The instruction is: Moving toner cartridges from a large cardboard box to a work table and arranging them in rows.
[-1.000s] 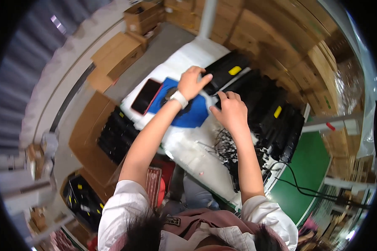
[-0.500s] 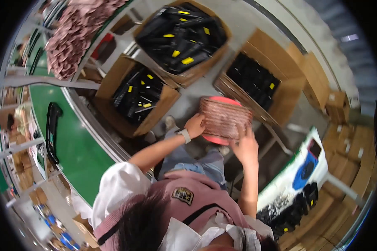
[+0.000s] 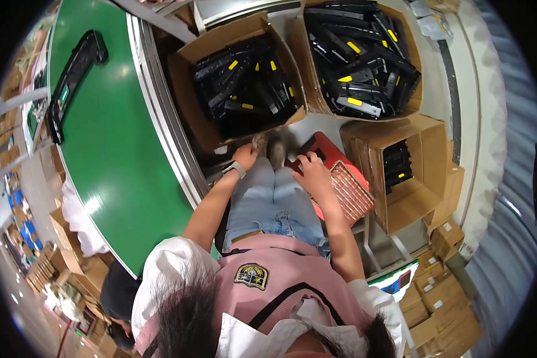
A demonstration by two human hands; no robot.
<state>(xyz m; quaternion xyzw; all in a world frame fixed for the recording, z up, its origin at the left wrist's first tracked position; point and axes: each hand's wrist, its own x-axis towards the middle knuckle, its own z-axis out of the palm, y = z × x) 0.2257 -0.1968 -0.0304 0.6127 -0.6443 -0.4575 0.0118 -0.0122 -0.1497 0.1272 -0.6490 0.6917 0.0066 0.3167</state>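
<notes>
A brownish-pink cushion (image 3: 350,192) with a ridged, woven-looking surface lies tilted on a red stool (image 3: 322,145), to the right of my knees. My right hand (image 3: 313,175) hovers palm down at the left edge of the cushion, over the stool, its fingers spread and bent. I cannot tell whether it touches either one. By my left knee is my left hand (image 3: 244,156), with a watch on the wrist. It holds nothing that I can see, its fingers loosely bent.
Ahead stand open cartons (image 3: 179,89) of black plastic parts with yellow labels; another carton (image 3: 370,155) is right of the stool. On the left runs a green-topped workbench (image 3: 119,143) with a long black part (image 3: 71,83) on it. A person in a dark cap (image 3: 118,292) is behind the bench.
Both hands have come off the cushion. My left hand has moved left to my knee. The view has turned, so the stool and cushion now sit beside my right leg.
</notes>
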